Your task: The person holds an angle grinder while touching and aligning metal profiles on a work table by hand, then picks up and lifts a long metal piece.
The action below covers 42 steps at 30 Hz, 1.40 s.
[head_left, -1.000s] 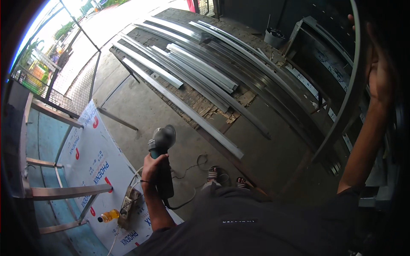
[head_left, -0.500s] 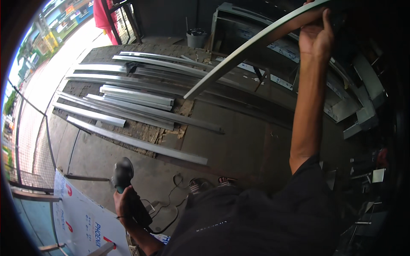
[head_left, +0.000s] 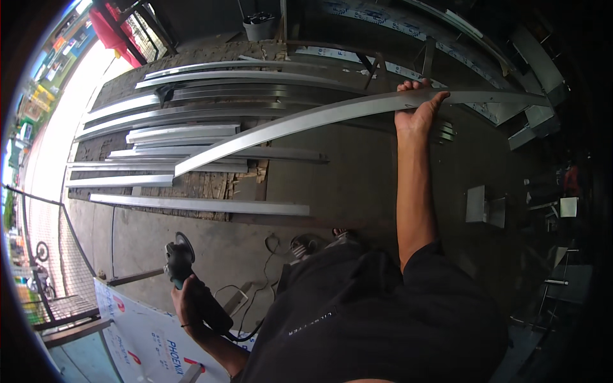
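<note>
My left hand (head_left: 186, 303) is wrapped round the body of a dark angle grinder (head_left: 199, 295), its disc up and its cord trailing toward my body. Raised out in front, my right hand (head_left: 418, 115) grips a long silver metal bar (head_left: 306, 120), thumb on the near side and fingertips over the far edge. The bar looks curved through the lens; its left end hangs above the other pieces. Several similar metal lengths (head_left: 211, 203) lie side by side on a worn wooden board (head_left: 239, 185) on the floor.
Lower left stands a film-covered sheet (head_left: 147, 319) beside a metal frame. A cord (head_left: 255, 287) lies on the concrete near my feet. Metal box pieces (head_left: 485, 207) are at right, a grey bucket (head_left: 259, 29) at the back, and a mesh fence (head_left: 60, 255) at left.
My right hand has come down and to the left with the bar, which now lies more level across the view. The left hand still holds the grinder. My view has turned somewhat.
</note>
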Each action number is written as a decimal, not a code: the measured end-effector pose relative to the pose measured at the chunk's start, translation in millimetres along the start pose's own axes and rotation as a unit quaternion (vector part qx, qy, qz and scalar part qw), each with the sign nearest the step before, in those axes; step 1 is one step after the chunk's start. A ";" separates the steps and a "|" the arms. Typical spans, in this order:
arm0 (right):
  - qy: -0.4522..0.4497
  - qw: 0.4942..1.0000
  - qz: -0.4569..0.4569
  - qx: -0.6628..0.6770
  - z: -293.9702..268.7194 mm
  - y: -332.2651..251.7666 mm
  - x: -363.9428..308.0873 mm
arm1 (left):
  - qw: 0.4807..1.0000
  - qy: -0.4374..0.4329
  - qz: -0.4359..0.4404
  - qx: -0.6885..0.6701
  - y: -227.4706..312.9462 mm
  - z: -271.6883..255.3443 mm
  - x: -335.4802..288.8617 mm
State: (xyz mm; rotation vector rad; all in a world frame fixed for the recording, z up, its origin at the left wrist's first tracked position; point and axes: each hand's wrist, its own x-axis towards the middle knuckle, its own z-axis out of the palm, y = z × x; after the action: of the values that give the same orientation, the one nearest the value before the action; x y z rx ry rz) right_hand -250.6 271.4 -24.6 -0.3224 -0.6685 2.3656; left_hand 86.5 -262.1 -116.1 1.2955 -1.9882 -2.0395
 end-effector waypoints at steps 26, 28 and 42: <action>0.100 0.957 0.269 -0.042 -356.6 154.2 -82.7 | 0.994 0.018 -0.082 0.072 -7.7 4.8 -27.2; 0.231 0.872 0.412 -0.125 -346.0 134.3 -75.9 | 0.995 0.008 -0.083 0.063 -11.4 12.3 -32.7; -0.523 0.429 -0.299 -0.673 -337.7 70.7 -43.7 | 0.991 0.043 -0.077 0.096 -6.5 89.3 -86.2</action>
State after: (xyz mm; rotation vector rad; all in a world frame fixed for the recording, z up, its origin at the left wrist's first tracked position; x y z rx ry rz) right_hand -123.6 324.8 -343.9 0.7770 -2.5901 0.5119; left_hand 97.7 -141.3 -89.2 1.5911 -2.1518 -1.8516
